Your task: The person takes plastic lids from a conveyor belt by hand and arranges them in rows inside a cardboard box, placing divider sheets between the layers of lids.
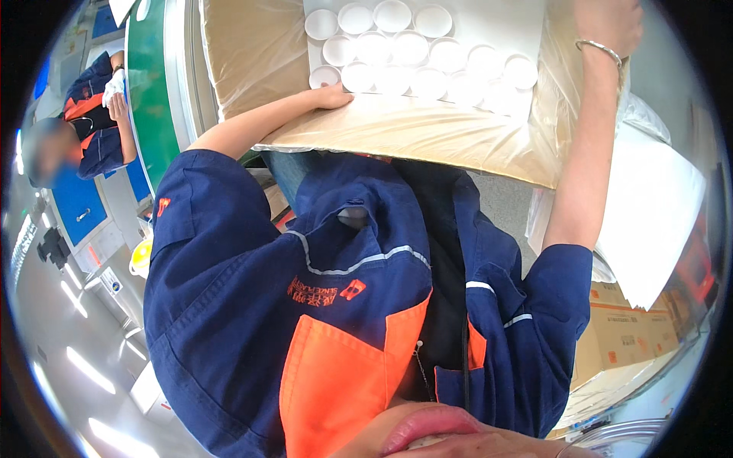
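A cardboard carton (412, 126) lined with clear plastic stands in front of me. Inside it, several round white caps (372, 47) lie in staggered rows on a pale sheet. My left hand (331, 95) reaches over the carton's near wall, its fingertips at the rim of the white cap (324, 76) at the near left end of the rows; the fingers look bent, and part of them is hidden. Up at the far right, my right hand (608, 29) is beside the carton's right wall with its fingers curled. What it grips does not show clearly, and the picture's edge cuts the hand off.
To the left runs a green surface (153, 91) with a metal edge. Beyond it a co-worker (95, 126) in a dark blue and orange jacket handles something white. White sheets (649, 198) hang at my right above brown cartons (626, 328).
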Action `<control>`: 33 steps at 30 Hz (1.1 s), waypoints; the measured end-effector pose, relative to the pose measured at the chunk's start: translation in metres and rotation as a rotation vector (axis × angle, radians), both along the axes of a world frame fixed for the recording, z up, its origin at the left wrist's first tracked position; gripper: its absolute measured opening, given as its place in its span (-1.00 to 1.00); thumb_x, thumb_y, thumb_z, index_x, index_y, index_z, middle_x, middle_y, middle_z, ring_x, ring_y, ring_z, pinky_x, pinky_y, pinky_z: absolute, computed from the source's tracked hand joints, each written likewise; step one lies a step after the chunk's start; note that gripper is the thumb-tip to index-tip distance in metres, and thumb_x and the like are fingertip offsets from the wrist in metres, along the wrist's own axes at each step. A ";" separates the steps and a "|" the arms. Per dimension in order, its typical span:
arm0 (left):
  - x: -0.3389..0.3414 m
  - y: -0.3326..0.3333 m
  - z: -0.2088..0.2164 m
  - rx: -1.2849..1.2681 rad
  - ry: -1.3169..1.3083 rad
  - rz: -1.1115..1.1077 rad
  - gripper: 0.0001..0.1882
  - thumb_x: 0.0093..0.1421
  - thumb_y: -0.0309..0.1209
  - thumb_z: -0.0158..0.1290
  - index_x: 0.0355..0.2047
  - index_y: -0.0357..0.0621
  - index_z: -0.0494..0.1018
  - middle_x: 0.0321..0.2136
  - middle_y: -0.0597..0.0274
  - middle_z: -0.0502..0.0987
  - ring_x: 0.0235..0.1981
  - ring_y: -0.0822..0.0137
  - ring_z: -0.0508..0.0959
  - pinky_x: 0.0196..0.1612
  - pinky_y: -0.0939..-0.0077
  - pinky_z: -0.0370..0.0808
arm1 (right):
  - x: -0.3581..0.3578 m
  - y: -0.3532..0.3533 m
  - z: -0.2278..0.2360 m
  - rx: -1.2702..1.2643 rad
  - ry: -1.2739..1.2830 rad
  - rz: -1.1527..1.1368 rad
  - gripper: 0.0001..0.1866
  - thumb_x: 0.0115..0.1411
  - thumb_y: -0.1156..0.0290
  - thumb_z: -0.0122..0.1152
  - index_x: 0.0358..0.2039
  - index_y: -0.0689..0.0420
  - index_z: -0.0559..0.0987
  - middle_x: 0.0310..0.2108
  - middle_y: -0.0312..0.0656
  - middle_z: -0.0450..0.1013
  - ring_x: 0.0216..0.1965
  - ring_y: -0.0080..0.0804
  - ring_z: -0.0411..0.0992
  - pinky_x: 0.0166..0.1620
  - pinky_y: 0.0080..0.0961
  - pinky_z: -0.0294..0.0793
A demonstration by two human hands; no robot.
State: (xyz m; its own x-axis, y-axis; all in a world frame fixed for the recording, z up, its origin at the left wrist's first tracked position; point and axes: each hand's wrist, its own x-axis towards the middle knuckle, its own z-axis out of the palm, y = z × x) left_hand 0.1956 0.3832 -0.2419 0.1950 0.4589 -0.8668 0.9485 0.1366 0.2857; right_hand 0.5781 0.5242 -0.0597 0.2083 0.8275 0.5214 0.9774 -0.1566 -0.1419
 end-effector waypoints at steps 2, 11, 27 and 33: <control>-0.005 0.001 -0.007 -0.010 -0.007 0.008 -0.25 0.19 -0.02 -0.17 0.19 -0.36 -0.03 0.10 -0.44 0.13 0.20 -0.28 0.02 0.26 0.16 -0.07 | -0.003 0.001 0.003 0.006 0.004 0.015 -0.72 0.01 0.30 0.14 -0.21 -0.03 0.51 -0.10 -0.11 0.33 -0.03 -0.16 0.30 -0.01 -0.29 0.33; -0.048 -0.009 -0.053 0.187 0.198 0.160 -0.16 0.08 -0.02 -0.04 0.07 -0.58 0.00 -0.03 -0.62 0.19 0.10 -0.25 0.23 0.15 0.22 0.15 | -0.004 0.007 -0.001 0.051 -0.023 0.032 -0.73 0.01 0.31 0.12 -0.22 -0.03 0.51 -0.10 -0.11 0.32 -0.05 -0.16 0.30 -0.02 -0.29 0.33; 0.129 0.125 0.046 0.595 -0.027 -0.389 -0.69 0.16 -0.29 -0.13 -0.21 -0.21 0.47 -0.23 0.01 0.52 -0.14 0.05 0.49 -0.12 0.18 0.44 | 0.016 0.005 -0.007 0.040 0.016 0.013 -0.74 -0.03 0.32 0.13 -0.26 0.04 0.50 -0.18 -0.08 0.33 -0.10 -0.15 0.31 -0.06 -0.27 0.33; 0.230 0.181 -0.025 1.168 -0.234 -0.314 -0.47 0.12 -0.38 -0.04 0.12 -0.08 0.16 0.12 0.06 0.23 0.14 0.10 0.25 0.09 0.05 0.27 | -0.004 0.011 0.004 0.086 0.023 0.068 -0.73 -0.03 0.34 0.11 -0.26 0.06 0.49 -0.18 -0.03 0.33 -0.10 -0.11 0.30 -0.06 -0.25 0.32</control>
